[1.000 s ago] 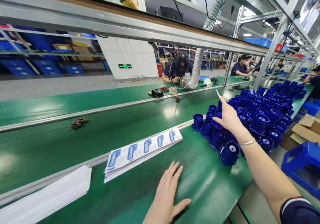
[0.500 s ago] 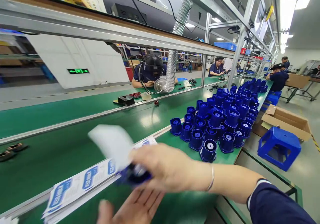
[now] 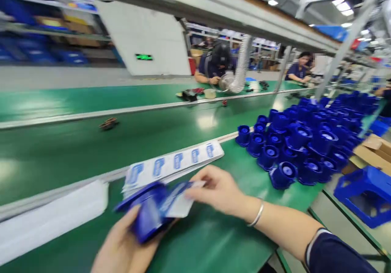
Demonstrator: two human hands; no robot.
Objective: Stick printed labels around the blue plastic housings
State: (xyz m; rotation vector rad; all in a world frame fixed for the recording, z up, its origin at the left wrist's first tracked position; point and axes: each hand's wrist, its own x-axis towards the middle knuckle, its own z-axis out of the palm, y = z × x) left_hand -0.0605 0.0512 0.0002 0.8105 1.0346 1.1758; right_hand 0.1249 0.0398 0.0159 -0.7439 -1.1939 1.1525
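A blue plastic cup-shaped housing (image 3: 149,214) with a flared rim lies tilted in my left hand (image 3: 125,240), whose fingers wrap round it. Between the thumb and fingers of my right hand (image 3: 214,189) is a white-and-blue printed label (image 3: 180,204). One end of the label is against the side of the housing; blur hides whether it is stuck down. Just beyond both hands lies a stack of printed label sheets (image 3: 171,165). A blank white paper strip (image 3: 55,220) lies on the green bench to the left.
Many blue housings (image 3: 301,136) stand piled on the bench at right. Small brown parts (image 3: 108,123) lie on the green belt (image 3: 171,122) behind a metal rail. A blue stool (image 3: 366,195) and a cardboard box are at lower right. Co-workers sit across the line.
The housing has passed from my right hand to my left, which was open below it. My right hand now holds a label. The view has swung to the left.
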